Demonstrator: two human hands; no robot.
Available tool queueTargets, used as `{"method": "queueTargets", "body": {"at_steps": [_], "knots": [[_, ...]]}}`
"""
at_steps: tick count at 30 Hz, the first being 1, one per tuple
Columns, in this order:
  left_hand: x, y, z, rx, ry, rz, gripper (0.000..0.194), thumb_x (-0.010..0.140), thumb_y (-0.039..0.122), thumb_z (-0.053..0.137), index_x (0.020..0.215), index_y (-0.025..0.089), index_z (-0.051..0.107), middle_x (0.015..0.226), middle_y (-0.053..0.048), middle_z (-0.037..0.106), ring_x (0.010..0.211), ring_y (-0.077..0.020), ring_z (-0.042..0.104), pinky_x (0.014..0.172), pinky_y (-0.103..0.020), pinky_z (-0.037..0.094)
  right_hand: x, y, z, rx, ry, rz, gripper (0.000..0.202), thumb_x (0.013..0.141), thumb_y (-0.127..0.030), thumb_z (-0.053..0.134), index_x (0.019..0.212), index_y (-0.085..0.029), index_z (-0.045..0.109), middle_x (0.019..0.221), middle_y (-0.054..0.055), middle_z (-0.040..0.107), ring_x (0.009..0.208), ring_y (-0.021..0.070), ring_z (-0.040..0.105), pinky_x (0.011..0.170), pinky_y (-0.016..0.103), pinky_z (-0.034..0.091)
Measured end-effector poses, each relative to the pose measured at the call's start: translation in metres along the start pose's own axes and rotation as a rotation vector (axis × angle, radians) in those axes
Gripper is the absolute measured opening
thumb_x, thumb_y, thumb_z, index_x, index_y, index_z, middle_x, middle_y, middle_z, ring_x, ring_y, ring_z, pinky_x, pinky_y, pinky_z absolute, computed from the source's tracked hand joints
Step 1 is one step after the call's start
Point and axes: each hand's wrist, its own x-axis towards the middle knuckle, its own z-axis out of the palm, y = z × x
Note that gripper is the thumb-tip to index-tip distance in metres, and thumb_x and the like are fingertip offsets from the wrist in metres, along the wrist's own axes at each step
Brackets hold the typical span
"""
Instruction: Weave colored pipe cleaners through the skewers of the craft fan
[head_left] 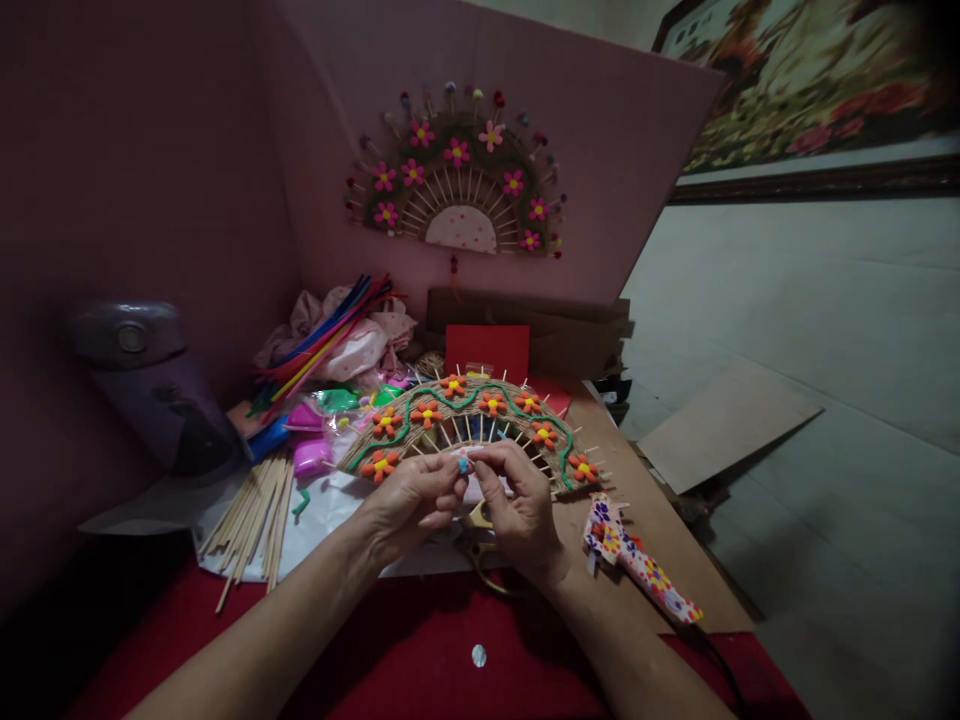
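A small blue lump [464, 466], seemingly soft clay, sits between the fingertips of both hands. My left hand [420, 495] is closed, with thumb and forefinger pinching the lump from the left. From the other side, my right hand [521, 500] is closed too, its thumb and fingertips pressed together at the lump. Right behind the hands stands a half-round twine fan [442, 415] with orange flowers, a wavy green strip and thin sticks poking out of its edge. Gold-handled scissors [487, 570] lie under my right hand, partly hidden.
Wooden sticks [251, 515] lie at left beside a bottle [161, 400]. Behind them are pink clay packs [311, 455] and coloured pipe cleaners [330, 340]. A flower-patterned glue gun [637, 560] with a cord lies at right. A finished-looking fan [457, 180] hangs on the pink board.
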Motion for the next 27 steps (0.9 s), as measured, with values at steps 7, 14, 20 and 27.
{"method": "queueTargets", "body": {"at_steps": [7,14,20,27], "knots": [[0.001,-0.002,-0.003,0.016,-0.033,-0.013,0.022,0.073,0.027,0.069,0.07,0.009,0.057,0.061,0.0,0.049,0.042,-0.001,0.034,0.033,-0.011,0.02,0.001,0.0,-0.002,-0.031,-0.033,-0.053,0.014,0.084,-0.015,0.051,0.093,-0.019,0.061,0.09,0.005,0.06,0.087,0.0163,0.057,0.076,0.031,0.047],[0.001,-0.001,0.0,-0.01,-0.023,-0.017,0.02,0.07,0.023,0.071,0.074,0.009,0.056,0.06,0.001,0.048,0.041,-0.0005,0.033,0.032,-0.01,0.02,0.007,-0.006,-0.013,-0.105,-0.023,-0.005,0.015,0.087,-0.02,0.049,0.091,-0.019,0.063,0.087,0.005,0.059,0.082,0.0163,0.056,0.073,0.031,0.046],[0.002,0.0,0.0,-0.011,-0.005,-0.007,0.02,0.07,0.019,0.071,0.073,0.011,0.053,0.061,0.0,0.051,0.04,-0.0005,0.034,0.031,-0.01,0.022,-0.005,-0.017,-0.091,-0.438,0.059,0.14,0.015,0.086,-0.025,0.05,0.092,-0.019,0.062,0.091,0.006,0.06,0.084,0.0174,0.058,0.073,0.03,0.046],[0.002,-0.001,0.0,0.031,0.017,0.017,0.022,0.071,0.021,0.07,0.072,0.012,0.05,0.059,0.002,0.05,0.039,-0.0003,0.033,0.03,-0.01,0.022,-0.053,-0.011,-0.165,-0.842,-0.378,0.494,0.034,0.077,-0.041,0.056,0.101,-0.018,0.064,0.099,0.011,0.063,0.093,0.0257,0.06,0.078,0.036,0.047]]}}
